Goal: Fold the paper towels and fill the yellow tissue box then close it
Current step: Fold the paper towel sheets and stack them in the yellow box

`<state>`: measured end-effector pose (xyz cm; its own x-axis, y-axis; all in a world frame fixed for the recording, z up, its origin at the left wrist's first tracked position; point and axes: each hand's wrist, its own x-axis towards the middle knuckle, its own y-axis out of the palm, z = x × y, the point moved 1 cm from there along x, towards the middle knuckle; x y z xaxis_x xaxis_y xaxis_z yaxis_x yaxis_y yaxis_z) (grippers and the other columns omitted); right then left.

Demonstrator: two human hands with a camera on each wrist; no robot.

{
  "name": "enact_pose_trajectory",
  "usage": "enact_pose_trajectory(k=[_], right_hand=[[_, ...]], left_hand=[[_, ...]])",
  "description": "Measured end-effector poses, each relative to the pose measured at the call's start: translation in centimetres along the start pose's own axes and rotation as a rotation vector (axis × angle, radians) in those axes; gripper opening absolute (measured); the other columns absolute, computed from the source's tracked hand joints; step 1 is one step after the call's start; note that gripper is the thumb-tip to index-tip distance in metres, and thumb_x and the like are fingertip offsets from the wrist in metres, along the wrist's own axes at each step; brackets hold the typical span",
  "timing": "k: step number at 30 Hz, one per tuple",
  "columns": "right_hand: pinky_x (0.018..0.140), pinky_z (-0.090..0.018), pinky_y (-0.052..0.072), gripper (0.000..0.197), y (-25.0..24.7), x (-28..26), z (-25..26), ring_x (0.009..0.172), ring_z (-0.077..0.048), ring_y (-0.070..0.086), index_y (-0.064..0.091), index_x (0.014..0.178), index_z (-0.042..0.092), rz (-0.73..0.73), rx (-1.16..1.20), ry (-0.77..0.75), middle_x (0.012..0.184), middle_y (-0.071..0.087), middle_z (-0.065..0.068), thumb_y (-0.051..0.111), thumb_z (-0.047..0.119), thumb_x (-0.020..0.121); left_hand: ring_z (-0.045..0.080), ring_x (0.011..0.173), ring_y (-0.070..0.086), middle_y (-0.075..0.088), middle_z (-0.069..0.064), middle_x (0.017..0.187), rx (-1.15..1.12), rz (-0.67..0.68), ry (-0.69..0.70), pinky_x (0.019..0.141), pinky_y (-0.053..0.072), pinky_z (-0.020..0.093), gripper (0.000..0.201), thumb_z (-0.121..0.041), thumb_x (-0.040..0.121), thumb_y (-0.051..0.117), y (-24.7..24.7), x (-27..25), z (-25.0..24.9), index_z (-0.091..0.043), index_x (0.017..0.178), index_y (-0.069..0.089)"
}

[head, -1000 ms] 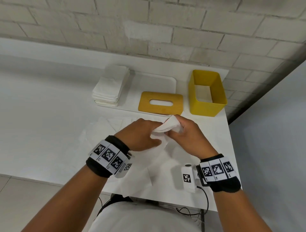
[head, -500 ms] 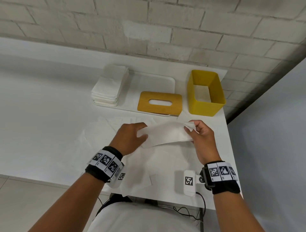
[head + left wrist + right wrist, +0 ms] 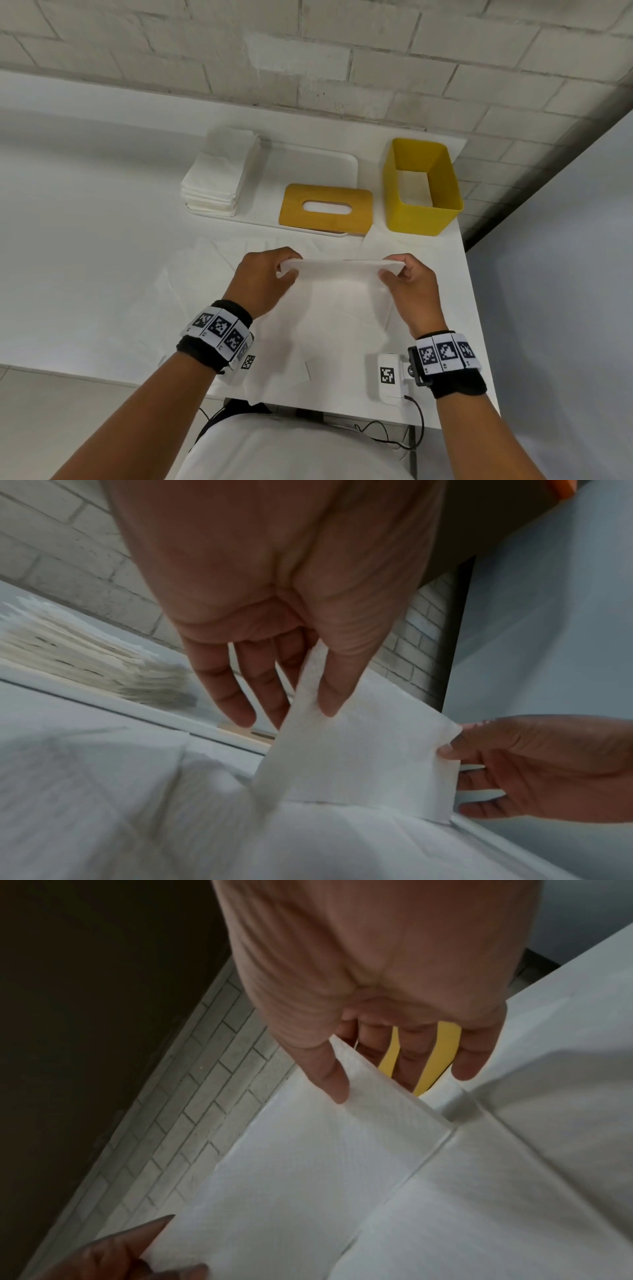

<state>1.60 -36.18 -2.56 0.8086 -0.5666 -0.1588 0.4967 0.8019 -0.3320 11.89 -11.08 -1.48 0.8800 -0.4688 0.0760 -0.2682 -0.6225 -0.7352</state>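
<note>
Head view shows a white paper towel (image 3: 342, 274) stretched flat between both hands above the near middle of the white table (image 3: 85, 240). The left hand (image 3: 263, 281) pinches its left end between thumb and fingers, and the right hand (image 3: 412, 291) pinches its right end the same way; the wrist views show each thumb pressed on the sheet with the fingers behind it. Under the held towel, more unfolded sheets (image 3: 212, 274) lie spread on the table, reaching to its near edge. Beyond them, a white tray (image 3: 329, 164) carries a stack of folded towels (image 3: 219, 178) at its left end and a yellow-brown lid (image 3: 325, 209) with an oval slot at its right end, the lid lying flat and off the box. The yellow box (image 3: 423, 212) stands open just right of the tray, near the table's far right corner, with something white visible at its bottom. A pale brick wall (image 3: 308, 51) runs behind the table.
</note>
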Motion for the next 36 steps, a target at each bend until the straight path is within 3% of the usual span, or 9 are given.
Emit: enact_pose_trajectory(k=[4,8,13,17,20,26,30,33,36], right_hand=[[0.078,-0.04,0.053,0.029,-0.5,0.2,0.8,0.076,-0.024,0.063,0.071,0.089,0.04,-0.008,0.011,-0.055,0.089,0.072,-0.012,0.072,0.011,0.089],[0.083,-0.039,0.056,0.025,-0.8,-0.1,0.8,0.078,-0.021,0.064,0.072,0.089,0.031,0.005,0.035,-0.034,0.094,0.073,-0.013,0.072,0.006,0.088],[0.091,-0.049,0.056,0.025,-0.4,0.0,-0.3,0.089,-0.031,0.07,0.071,0.091,0.035,0.027,-0.009,0.012,0.09,0.074,-0.007,0.071,0.01,0.089],[0.089,-0.047,0.057,0.028,-0.5,0.3,0.1,0.09,-0.034,0.069,0.071,0.092,0.037,0.013,0.004,-0.016,0.093,0.073,-0.012,0.069,0.009,0.09],[0.086,-0.04,0.055,0.024,-0.6,0.1,-0.2,0.083,-0.025,0.068,0.071,0.092,0.028,0.036,0.017,0.006,0.084,0.072,-0.001,0.068,0.004,0.09],[0.084,-0.037,0.055,0.014,-0.3,0.0,-1.3,0.08,-0.016,0.068,0.065,0.081,0.02,0.05,-0.02,0.066,0.075,0.071,0.009,0.07,0.009,0.088],[0.086,-0.048,0.057,0.006,0.0,-0.1,-1.2,0.086,-0.027,0.07,0.065,0.088,0.013,0.055,-0.067,0.057,0.087,0.071,-0.012,0.069,0.017,0.086],[0.073,-0.036,0.051,0.015,0.0,-0.2,-1.0,0.069,-0.018,0.06,0.059,0.076,0.016,0.057,-0.08,0.055,0.072,0.064,0.002,0.069,0.015,0.088],[0.067,-0.027,0.043,0.033,-0.7,-0.5,-0.2,0.063,-0.009,0.05,0.057,0.066,0.031,0.056,-0.026,0.044,0.062,0.055,0.016,0.069,0.012,0.09]], left_hand=[[0.0,0.071,0.06,0.066,-0.012,0.081,-0.026,-0.07,0.002,0.074,0.05,0.015,0.016,-0.017,0.089,0.076,-0.9,0.1,-0.4,-0.021,0.105,0.076],[0.002,0.086,0.068,0.075,-0.013,0.096,-0.123,-0.055,-0.004,0.083,0.053,0.013,0.02,-0.016,0.086,0.079,-1.0,-0.4,-0.2,-0.024,0.104,0.075],[-0.001,0.078,0.061,0.073,-0.015,0.095,-0.069,-0.009,-0.013,0.077,0.05,0.019,0.019,-0.015,0.09,0.075,-0.1,-0.5,-0.4,-0.025,0.107,0.074],[0.012,0.076,0.062,0.069,-0.013,0.089,-0.038,-0.071,0.018,0.074,0.051,0.022,0.019,-0.015,0.09,0.075,-0.9,-0.2,-1.2,-0.022,0.108,0.075],[0.006,0.088,0.066,0.074,-0.013,0.102,-0.039,0.004,0.025,0.083,0.055,0.025,0.025,-0.018,0.088,0.077,-0.9,-0.2,-1.1,-0.026,0.111,0.072],[0.014,0.114,0.066,0.07,-0.012,0.126,0.226,0.139,0.143,0.091,0.053,0.032,0.046,-0.038,0.09,0.071,-0.8,1.3,-4.4,-0.036,0.134,0.058],[0.022,0.122,0.061,0.065,-0.007,0.135,0.484,0.318,0.238,0.095,0.048,0.036,0.052,-0.039,0.097,0.062,0.9,3.6,-7.9,-0.038,0.146,0.046],[0.03,0.117,0.062,0.065,0.007,0.129,0.59,0.438,0.192,0.091,0.049,0.038,0.041,-0.029,0.1,0.054,2.5,4.9,-8.7,-0.034,0.141,0.053],[0.03,0.107,0.062,0.069,0.007,0.116,0.502,0.461,0.172,0.082,0.047,0.034,0.028,-0.024,0.101,0.048,2.6,4.9,-8.5,-0.029,0.122,0.066]])
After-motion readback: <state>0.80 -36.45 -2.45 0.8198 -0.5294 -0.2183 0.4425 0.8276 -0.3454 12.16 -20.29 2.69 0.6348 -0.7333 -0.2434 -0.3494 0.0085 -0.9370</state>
